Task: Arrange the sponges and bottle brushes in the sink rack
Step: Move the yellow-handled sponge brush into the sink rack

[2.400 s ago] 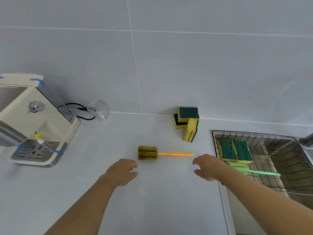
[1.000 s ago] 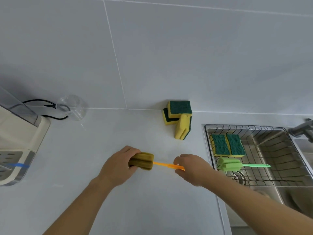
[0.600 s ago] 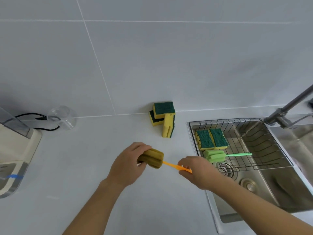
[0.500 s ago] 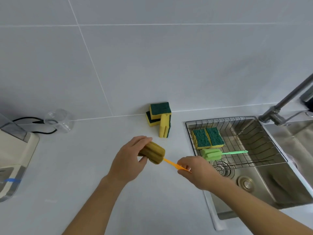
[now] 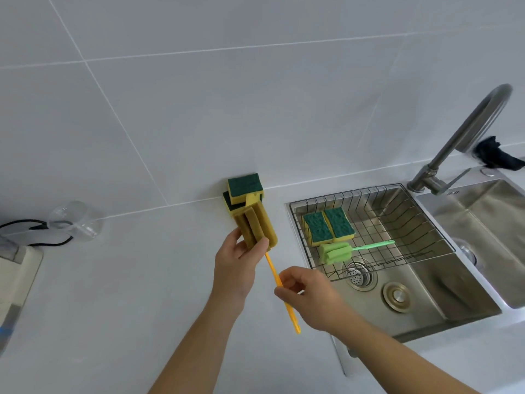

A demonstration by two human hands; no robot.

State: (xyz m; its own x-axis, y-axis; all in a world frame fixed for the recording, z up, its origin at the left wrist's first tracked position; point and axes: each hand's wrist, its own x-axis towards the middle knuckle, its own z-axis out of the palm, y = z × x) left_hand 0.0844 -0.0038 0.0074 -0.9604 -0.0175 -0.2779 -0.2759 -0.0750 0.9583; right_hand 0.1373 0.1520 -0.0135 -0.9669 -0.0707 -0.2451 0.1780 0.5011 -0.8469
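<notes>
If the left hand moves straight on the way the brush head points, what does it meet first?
Probably the stacked sponges by the wall: the left hand aims the brush head at them, though depth is unclear.

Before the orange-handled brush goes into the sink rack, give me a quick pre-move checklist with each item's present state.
1. Brush head held: ok, left hand grips the brown brush.
2. Handle held: ok, right hand pinches the orange handle.
3. Free space in sink rack: ok, right part bare.
4. Rack contents settled: ok, two sponges flat, green brush lying in front.
5. Counter sponges clear of the path: cannot tell, brush head overlaps them.
</notes>
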